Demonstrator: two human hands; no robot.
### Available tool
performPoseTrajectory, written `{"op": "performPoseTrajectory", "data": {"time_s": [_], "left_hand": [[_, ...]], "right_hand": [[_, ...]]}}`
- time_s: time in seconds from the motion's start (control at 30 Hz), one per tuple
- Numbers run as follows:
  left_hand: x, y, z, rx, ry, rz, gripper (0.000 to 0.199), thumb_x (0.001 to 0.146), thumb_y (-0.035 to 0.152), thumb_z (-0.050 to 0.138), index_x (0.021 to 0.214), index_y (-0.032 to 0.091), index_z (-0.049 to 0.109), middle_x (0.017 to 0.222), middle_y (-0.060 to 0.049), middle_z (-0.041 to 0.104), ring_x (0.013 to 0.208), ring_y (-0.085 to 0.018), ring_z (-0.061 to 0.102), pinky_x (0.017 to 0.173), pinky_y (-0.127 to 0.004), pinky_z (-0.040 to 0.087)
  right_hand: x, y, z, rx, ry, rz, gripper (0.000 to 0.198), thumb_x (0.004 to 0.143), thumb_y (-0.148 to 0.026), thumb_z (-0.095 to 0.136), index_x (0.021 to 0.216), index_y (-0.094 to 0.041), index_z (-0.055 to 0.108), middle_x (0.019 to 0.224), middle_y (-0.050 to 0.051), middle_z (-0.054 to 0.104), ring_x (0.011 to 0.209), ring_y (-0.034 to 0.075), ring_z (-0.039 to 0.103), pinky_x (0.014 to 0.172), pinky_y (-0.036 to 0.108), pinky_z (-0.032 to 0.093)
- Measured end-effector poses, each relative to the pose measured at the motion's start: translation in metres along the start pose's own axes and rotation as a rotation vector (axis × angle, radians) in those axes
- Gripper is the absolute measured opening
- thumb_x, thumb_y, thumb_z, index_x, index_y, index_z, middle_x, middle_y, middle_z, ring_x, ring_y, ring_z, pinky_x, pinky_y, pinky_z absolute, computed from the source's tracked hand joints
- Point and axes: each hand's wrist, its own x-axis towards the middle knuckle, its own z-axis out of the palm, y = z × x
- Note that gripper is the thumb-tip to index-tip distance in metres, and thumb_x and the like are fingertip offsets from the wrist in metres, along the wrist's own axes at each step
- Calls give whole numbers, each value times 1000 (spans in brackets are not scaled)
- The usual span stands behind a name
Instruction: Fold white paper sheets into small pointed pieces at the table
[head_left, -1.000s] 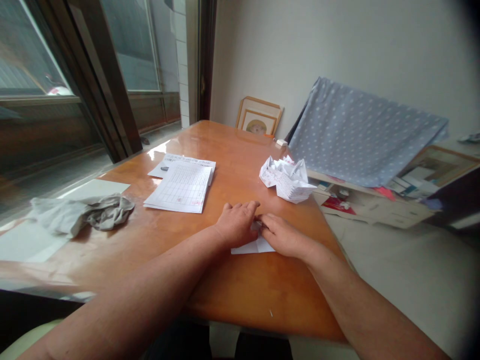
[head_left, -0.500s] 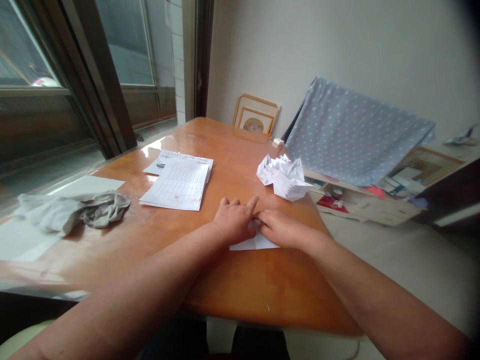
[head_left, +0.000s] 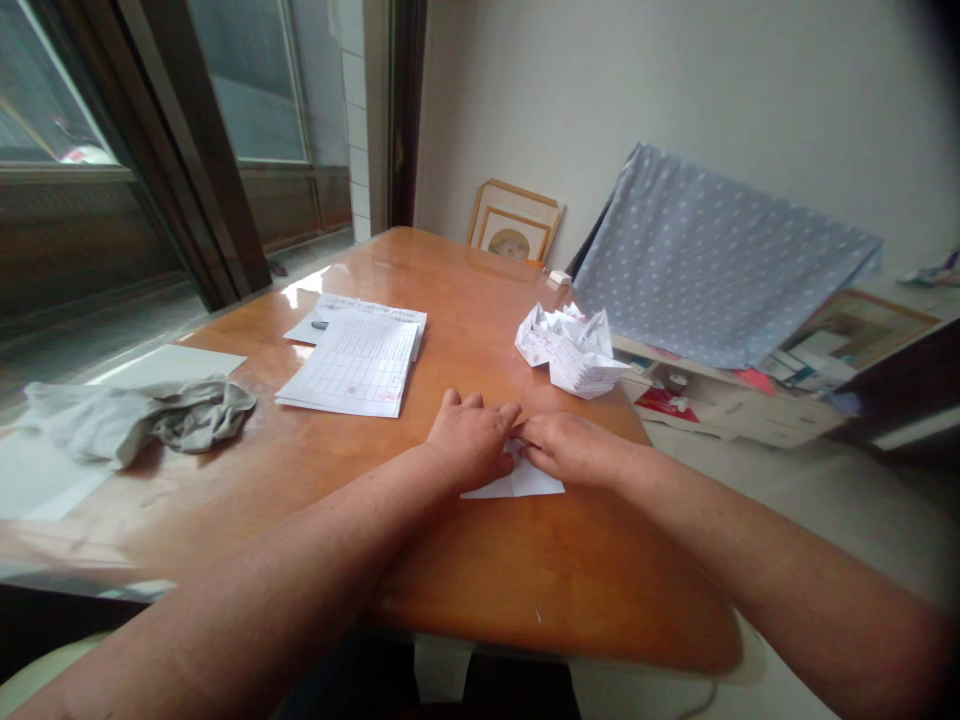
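A small white folded sheet of paper lies on the wooden table under both hands; its upper part is covered by my fingers. My left hand rests on its left side, fingers bent and pressed down at the far edge. From the right, my right hand meets it, with fingers curled together on the paper and the fingertips touching those of the left. Beyond the right hand stands a cluster of folded paper pieces with writing on them.
Printed sheets lie in a stack left of my hands, a dark clip beside them. Further left, a crumpled grey cloth lies over pale sheets. The wooden table ends close on the right. A small white block sits at the far edge.
My left index finger, stretched forward before, is now bent down beside the right fingertips. The right hand has shifted very slightly; the paper stays under both hands.
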Motion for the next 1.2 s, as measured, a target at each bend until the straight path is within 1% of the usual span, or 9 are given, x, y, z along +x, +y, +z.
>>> {"op": "performPoseTrajectory", "data": {"time_s": [0.1,0.2,0.37,0.53,0.67,0.8,0.93,1.07,1.2], "left_hand": [[0,0,0,5,-1,22,37,79,40,61,114,26,58,104,-6,73,101,-33,58,88,-50,33],[1,0,1,15,1,25,32,79,41,61,107,25,59,102,-6,73,98,-32,58,86,-49,34],[1,0,0,26,0,23,38,79,40,62,114,26,58,101,-6,73,99,-33,58,85,-48,34],[0,0,-3,56,-12,58,29,80,38,62,107,26,62,109,-4,72,99,-32,58,84,-47,33],[1,0,-3,81,-12,74,28,81,40,63,105,26,66,107,-3,71,98,-32,57,83,-47,33],[2,-1,-1,85,-38,68,24,84,40,60,102,29,70,101,-4,71,97,-30,56,83,-47,32],[2,-2,-1,76,-46,79,27,85,40,59,107,32,72,101,-4,70,97,-29,55,83,-47,32],[2,-3,-1,74,-47,89,31,84,39,59,113,34,71,103,-4,70,98,-30,55,83,-47,31],[1,-2,-1,74,-48,90,32,84,38,60,115,35,70,103,-4,70,97,-30,55,83,-47,31]], "right_hand": [[-4,5,5,6,22,-21,27,94,-21,52,117,-19,66,107,10,73,95,22,67,84,30,48],[-5,7,8,33,38,-35,29,95,-21,51,121,-18,64,108,10,72,96,23,67,84,32,48],[-2,8,5,86,34,-54,26,94,-19,52,115,-19,65,110,9,72,99,23,66,85,31,47],[-4,8,3,81,42,-43,16,94,-21,52,101,-18,66,98,9,71,89,21,65,77,30,46],[-7,10,3,78,46,-65,13,95,-22,53,96,-18,65,93,7,69,84,19,63,73,28,43],[-10,12,2,82,48,-89,15,96,-23,52,97,-18,66,94,6,68,82,18,61,73,29,42],[-18,15,2,73,41,-92,16,97,-23,52,101,-18,67,95,6,67,84,19,61,74,29,43],[-27,18,3,49,40,-77,22,100,-26,50,108,-19,69,95,6,66,85,19,61,74,30,43],[-36,20,4,50,44,-78,25,100,-25,48,112,-20,69,95,6,66,86,18,61,75,29,44]]}}
